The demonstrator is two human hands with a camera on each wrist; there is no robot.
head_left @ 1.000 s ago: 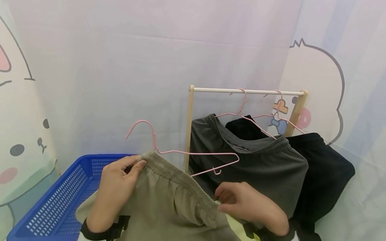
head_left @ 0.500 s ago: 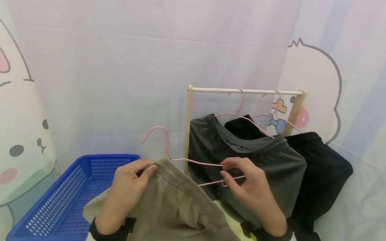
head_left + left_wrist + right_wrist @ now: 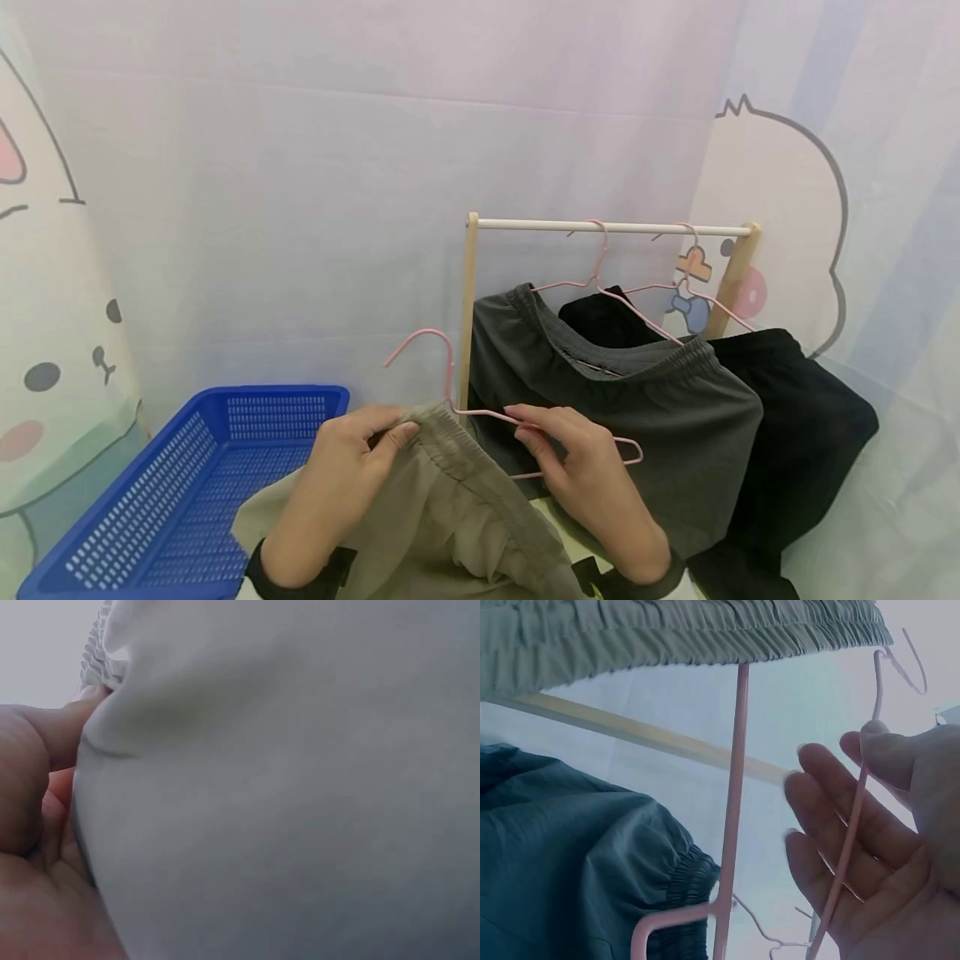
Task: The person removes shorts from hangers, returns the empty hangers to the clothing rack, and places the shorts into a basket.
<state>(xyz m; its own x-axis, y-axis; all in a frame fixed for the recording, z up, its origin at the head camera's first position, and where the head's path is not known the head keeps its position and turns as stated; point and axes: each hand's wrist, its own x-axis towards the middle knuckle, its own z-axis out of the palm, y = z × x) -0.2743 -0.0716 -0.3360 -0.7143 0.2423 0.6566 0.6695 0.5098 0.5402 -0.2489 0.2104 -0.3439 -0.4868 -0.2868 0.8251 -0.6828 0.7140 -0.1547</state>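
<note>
Backdrop: cartoon sheet
Rack: gray pants, black pants already up
Left hand: pinching khaki pants
Right hand: pinching pink hanger
Not up yet: khaki pants

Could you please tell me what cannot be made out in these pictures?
- One end of the held hanger: head view, hidden by the beige pants.
- Lower part of the beige pants: head view, cut off by the bottom edge.
- Part of the black pants: head view, behind the grey pants.
- The background: left wrist view, mostly covered by the beige pants.
</note>
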